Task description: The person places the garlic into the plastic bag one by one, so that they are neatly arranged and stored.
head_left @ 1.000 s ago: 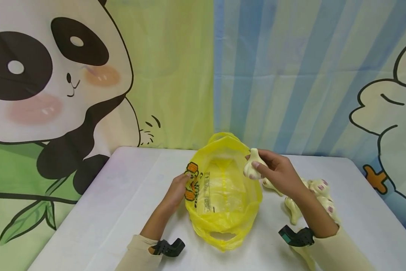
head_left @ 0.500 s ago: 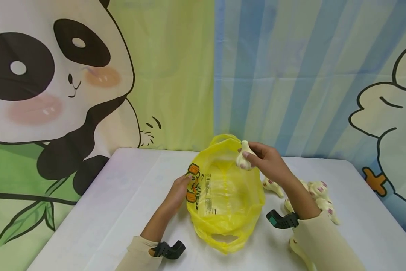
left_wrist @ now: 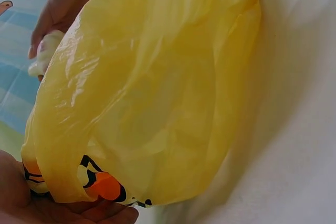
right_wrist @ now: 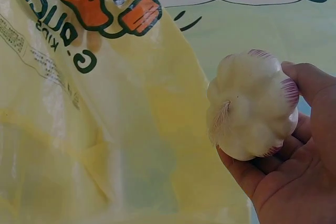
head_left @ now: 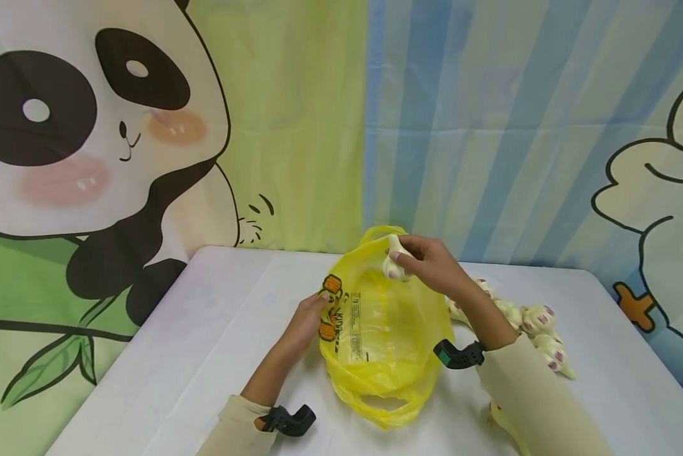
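A yellow plastic bag (head_left: 383,323) lies with its mouth spread wide on the table. The left hand (head_left: 307,320) pinches its left rim beside the orange print; in the left wrist view that hand (left_wrist: 68,208) has its fingers behind the bag's edge (left_wrist: 157,103). Over the bag's far part, the right hand (head_left: 429,259) holds a garlic bulb (head_left: 395,263), stem up, between thumb and fingers. The right wrist view shows the bulb (right_wrist: 254,106) in the right hand (right_wrist: 294,177), near the bag's rim (right_wrist: 173,103).
Several garlic bulbs (head_left: 537,318) lie right of the bag, partly behind the right forearm. Another pale item (head_left: 506,421) rests at the table's front, partly under the right sleeve. The white table (head_left: 233,304) meets a printed curtain (head_left: 295,126) at the back.
The right hand has moved left with the garlic bulb, from the bag's right rim to over its far part. The left hand still pinches the rim, with little movement.
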